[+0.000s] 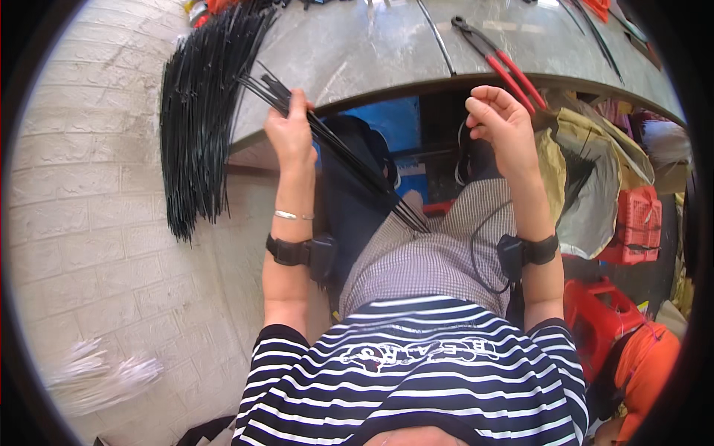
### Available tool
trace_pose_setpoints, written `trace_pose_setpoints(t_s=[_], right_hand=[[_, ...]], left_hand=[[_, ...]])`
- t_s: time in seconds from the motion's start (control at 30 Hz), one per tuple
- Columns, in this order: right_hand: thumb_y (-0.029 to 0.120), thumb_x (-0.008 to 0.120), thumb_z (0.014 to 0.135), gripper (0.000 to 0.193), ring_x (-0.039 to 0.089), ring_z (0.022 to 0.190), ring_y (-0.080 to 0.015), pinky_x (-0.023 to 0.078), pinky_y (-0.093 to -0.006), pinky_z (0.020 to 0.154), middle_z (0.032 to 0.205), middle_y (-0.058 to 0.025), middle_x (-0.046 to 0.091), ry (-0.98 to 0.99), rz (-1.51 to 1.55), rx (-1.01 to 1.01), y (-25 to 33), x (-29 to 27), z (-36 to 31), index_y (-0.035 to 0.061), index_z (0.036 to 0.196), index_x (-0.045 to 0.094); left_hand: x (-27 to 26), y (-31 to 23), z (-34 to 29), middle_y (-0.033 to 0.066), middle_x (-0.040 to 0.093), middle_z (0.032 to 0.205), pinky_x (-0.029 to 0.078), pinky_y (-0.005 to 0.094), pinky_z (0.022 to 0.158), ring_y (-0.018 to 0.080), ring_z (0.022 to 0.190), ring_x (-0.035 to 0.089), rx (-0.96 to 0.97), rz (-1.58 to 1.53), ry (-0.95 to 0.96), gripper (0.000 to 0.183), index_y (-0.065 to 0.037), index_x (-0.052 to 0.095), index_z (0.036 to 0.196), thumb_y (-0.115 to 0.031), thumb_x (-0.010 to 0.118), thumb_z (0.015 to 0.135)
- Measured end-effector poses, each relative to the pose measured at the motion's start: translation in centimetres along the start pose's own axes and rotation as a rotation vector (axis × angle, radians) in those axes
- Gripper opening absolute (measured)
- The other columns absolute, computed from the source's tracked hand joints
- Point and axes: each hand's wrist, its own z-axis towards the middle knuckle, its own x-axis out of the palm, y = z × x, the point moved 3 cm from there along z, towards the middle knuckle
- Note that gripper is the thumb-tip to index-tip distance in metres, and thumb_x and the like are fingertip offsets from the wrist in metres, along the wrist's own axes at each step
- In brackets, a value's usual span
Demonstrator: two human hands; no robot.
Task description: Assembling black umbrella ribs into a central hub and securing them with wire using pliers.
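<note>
My left hand [291, 134] is closed around a bundle of long thin black strips, which look like cable ties [349, 152]. The bundle slants from the table's edge down to my lap. My right hand [500, 123] is raised at the table's near edge with its fingers curled and the thumb against them. Anything in that pinch is too small to make out. Just beyond it lie red-handled pliers [506, 67], apart from the hand. A large pile of similar black cable ties [204, 119] hangs over the table's left end, beside my left hand.
The grey table [357, 56] curves across the front, with a few loose black strips [437, 37] on it. To the right are an open paper sack [595, 201], a red basket [638, 227] and a red stool [602, 320]. White strips [104, 375] lie lower left by the pale brick wall [89, 149].
</note>
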Motion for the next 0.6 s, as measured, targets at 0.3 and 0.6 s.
trace_pose_setpoints(t_s=[0.3,0.6], right_hand=[[0.017,0.070,0.083,0.027,0.060,0.067,-0.0078,0.048,-0.0198,0.058,0.079,-0.0011,0.064,0.090,-0.246,0.205,-5.7,-4.2,-1.8,-0.0002,0.103,0.063],[0.019,0.068,0.074,0.019,0.065,0.091,-0.0342,0.049,-0.0402,0.087,0.087,-0.0140,0.069,0.906,-1.583,0.073,-12.9,-2.2,-6.4,0.0036,0.086,0.068]], left_hand=[[-8.9,-1.6,-2.3,0.0034,0.052,0.071,0.049,0.0293,0.044,0.0144,0.057,0.051,0.023,-0.040,-0.438,0.010,-0.003,0.056,0.087,-0.010,0.062,0.089],[-15.8,-7.8,0.0,0.0077,0.052,0.072,0.042,0.0324,0.045,0.0199,0.056,0.047,0.117,-0.373,-0.629,0.020,-0.001,0.049,0.081,-0.010,0.064,0.088]])
